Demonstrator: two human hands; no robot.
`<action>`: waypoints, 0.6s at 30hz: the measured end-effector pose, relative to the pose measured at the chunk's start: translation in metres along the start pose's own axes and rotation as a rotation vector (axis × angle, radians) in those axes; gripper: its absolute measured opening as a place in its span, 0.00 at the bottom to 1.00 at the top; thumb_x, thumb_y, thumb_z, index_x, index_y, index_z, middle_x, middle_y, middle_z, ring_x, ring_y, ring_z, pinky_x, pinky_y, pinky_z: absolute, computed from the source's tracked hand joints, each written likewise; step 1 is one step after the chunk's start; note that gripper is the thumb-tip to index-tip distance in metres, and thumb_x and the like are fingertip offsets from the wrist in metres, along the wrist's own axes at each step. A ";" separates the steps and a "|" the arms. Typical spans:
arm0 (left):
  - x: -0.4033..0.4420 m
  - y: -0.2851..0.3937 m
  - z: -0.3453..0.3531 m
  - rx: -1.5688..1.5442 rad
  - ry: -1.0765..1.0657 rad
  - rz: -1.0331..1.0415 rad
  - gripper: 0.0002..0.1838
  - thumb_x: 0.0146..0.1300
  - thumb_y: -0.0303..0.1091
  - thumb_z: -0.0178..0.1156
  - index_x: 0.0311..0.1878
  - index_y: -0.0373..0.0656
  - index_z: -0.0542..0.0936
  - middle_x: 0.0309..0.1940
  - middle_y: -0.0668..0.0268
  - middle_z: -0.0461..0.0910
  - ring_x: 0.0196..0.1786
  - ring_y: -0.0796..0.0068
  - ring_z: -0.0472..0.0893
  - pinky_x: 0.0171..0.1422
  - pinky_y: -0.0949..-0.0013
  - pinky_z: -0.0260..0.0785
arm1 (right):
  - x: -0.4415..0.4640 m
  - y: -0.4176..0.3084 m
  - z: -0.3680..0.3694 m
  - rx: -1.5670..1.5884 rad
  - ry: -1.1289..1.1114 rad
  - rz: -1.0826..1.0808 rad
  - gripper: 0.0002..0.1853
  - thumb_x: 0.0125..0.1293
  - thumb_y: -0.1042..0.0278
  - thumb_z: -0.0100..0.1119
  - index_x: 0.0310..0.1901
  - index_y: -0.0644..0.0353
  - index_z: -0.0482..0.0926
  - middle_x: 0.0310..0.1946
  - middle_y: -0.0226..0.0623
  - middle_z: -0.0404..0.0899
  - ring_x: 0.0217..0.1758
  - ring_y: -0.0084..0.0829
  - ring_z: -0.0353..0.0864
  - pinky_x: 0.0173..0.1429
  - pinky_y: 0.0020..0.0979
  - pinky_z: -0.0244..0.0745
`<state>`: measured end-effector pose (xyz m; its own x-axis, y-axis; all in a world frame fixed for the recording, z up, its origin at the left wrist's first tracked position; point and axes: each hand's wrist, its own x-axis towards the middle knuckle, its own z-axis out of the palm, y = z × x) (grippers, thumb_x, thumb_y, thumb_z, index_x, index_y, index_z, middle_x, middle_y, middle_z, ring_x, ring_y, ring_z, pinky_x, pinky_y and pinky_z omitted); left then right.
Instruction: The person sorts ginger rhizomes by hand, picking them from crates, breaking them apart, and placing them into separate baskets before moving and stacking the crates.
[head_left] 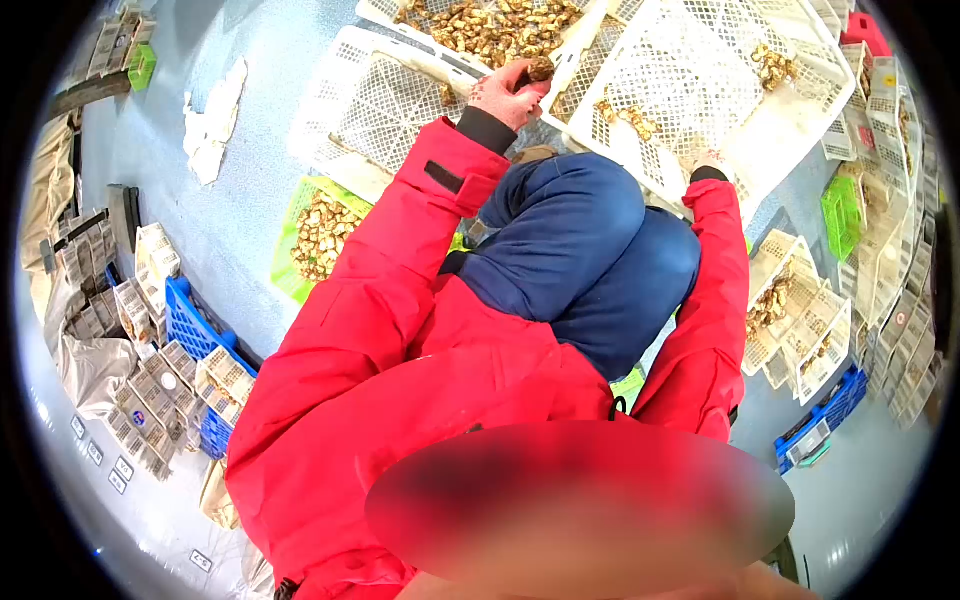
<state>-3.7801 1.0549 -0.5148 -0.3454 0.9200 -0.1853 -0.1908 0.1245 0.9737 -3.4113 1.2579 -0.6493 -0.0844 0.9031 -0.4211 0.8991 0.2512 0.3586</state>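
My left hand [508, 95], which looks gloved, is closed on a brown lumpy piece [540, 69], possibly a mushroom. It is above the near edge of a white mesh crate [470, 66] heaped with similar brown pieces [510, 30]. My right hand [708, 160] is at the near side of a large white mesh crate [690, 60]. Its fingers blend into the pale mesh, so their grip is hard to make out. Inside that crate lie small groups of brown pieces [630, 120], with another group [772, 66] toward its far right.
Left of my knees, a green crate [284, 262] holds more brown pieces. Beyond it is a white crate [318, 100] with one piece in it. A white cloth [213, 122] lies on the blue floor. Stacked white baskets [765, 262] and a blue crate [838, 408] are at right.
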 end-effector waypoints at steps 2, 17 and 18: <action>-0.005 -0.002 0.002 0.006 0.051 -0.027 0.15 0.54 0.32 0.58 0.45 0.41 0.74 0.28 0.70 0.77 0.21 0.86 0.73 0.20 0.82 0.61 | -0.020 -0.007 -0.016 0.013 0.120 -0.103 0.23 0.57 0.57 0.43 0.53 0.58 0.68 0.50 0.45 0.71 0.54 0.38 0.70 0.56 0.38 0.65; -0.037 -0.115 -0.107 0.027 0.053 -0.749 0.20 0.60 0.37 0.53 0.55 0.43 0.65 0.38 0.61 0.78 0.22 0.79 0.74 0.20 0.76 0.65 | -0.018 -0.070 -0.050 0.356 0.061 -0.550 0.20 0.56 0.62 0.49 0.52 0.53 0.67 0.46 0.44 0.73 0.49 0.41 0.71 0.51 0.35 0.66; -0.023 -0.107 -0.097 0.009 0.015 -0.728 0.20 0.60 0.38 0.51 0.55 0.44 0.66 0.38 0.61 0.78 0.22 0.79 0.74 0.22 0.76 0.67 | -0.017 -0.067 -0.059 0.364 0.025 -0.526 0.20 0.56 0.62 0.49 0.52 0.54 0.67 0.46 0.44 0.73 0.49 0.41 0.71 0.51 0.35 0.66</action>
<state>-3.8413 0.9845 -0.6279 -0.1464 0.5977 -0.7882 -0.3696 0.7060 0.6040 -3.4953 1.2461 -0.6166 -0.5601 0.7001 -0.4429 0.8228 0.5326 -0.1986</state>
